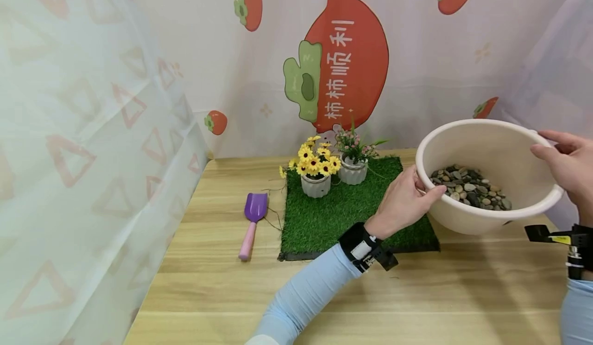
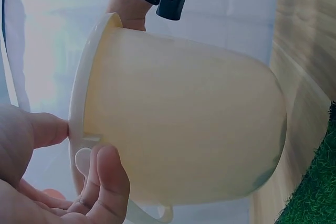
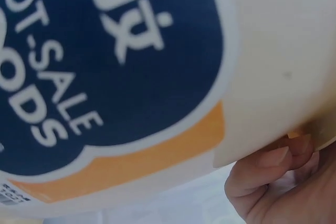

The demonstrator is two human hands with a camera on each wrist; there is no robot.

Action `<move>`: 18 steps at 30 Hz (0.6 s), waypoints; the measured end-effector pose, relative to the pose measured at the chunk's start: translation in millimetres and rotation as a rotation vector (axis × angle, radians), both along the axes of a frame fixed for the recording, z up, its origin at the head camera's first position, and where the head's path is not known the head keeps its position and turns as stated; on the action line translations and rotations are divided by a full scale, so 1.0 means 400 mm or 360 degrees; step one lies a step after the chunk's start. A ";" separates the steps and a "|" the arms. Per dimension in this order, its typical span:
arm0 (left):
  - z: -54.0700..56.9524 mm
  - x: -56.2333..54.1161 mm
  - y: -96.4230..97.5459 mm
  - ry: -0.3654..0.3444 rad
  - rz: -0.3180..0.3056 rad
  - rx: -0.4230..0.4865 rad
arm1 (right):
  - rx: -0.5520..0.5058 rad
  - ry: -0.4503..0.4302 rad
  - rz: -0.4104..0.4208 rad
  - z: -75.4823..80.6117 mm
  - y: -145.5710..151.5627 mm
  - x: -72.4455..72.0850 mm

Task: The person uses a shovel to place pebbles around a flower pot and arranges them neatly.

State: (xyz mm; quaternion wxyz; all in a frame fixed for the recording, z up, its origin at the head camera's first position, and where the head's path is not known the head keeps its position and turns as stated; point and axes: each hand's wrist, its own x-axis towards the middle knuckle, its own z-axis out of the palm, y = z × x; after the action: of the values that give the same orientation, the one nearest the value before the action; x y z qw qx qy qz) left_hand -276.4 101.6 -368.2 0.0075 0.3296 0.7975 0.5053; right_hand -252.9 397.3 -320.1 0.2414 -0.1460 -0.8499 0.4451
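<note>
A cream plastic bucket (image 1: 456, 220) is held tilted over the right side of the table, its mouth facing me. Grey and tan pebbles (image 1: 472, 188) lie in the bottom of it. My left hand (image 1: 403, 201) pinches the left rim, thumb on top and fingers curled beneath. At the opposite rim my right hand (image 1: 572, 167) grips, thumb over the lip. The left wrist view shows the bucket's smooth outer wall (image 2: 184, 114) and a looped handle (image 2: 149, 214) by my fingers. A blue and orange label (image 3: 152, 93) fills much of the right wrist view.
A green turf mat (image 1: 324, 231) lies on the wooden table (image 1: 208, 293). Toward its back stand a pot of yellow flowers (image 1: 316, 184) and a pot of pink flowers (image 1: 353, 172). A purple scoop (image 1: 256, 208) with a pink handle lies left of the mat. Printed curtains (image 1: 194, 51) enclose the table.
</note>
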 end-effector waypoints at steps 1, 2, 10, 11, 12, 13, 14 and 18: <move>-0.001 0.003 -0.004 0.0002 -0.0012 0.0015 | 0.0038 -0.0019 -0.0015 0.001 -0.004 0.002; -0.002 0.006 -0.009 -0.0004 -0.0021 0.0026 | 0.0067 -0.0028 -0.0018 0.003 -0.009 0.004; 0.001 0.049 -0.050 -0.0138 -0.0082 -0.0003 | 0.0213 -0.0075 0.0020 0.002 -0.025 0.028; 0.000 0.057 -0.053 -0.0149 -0.0091 -0.0015 | 0.0202 -0.0062 0.0035 -0.002 -0.022 0.032; -0.002 0.064 -0.057 -0.0154 -0.0109 -0.0022 | 0.0183 -0.0043 0.0055 -0.005 -0.018 0.036; -0.004 0.071 -0.060 -0.0169 -0.0123 -0.0026 | 0.0170 -0.0033 0.0072 -0.009 -0.015 0.039; -0.007 0.078 -0.062 -0.0190 -0.0143 -0.0025 | 0.0165 -0.0035 0.0088 -0.013 -0.013 0.042; -0.020 0.100 -0.075 -0.0227 -0.0222 -0.0021 | 0.0166 -0.0051 0.0130 -0.031 -0.007 0.054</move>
State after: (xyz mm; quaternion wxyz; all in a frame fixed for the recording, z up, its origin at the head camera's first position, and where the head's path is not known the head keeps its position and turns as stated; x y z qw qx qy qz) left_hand -236.5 71.6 -376.3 0.1016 0.3475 0.7732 0.5206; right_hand -231.4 394.4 -332.6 0.2165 -0.1055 -0.8810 0.4072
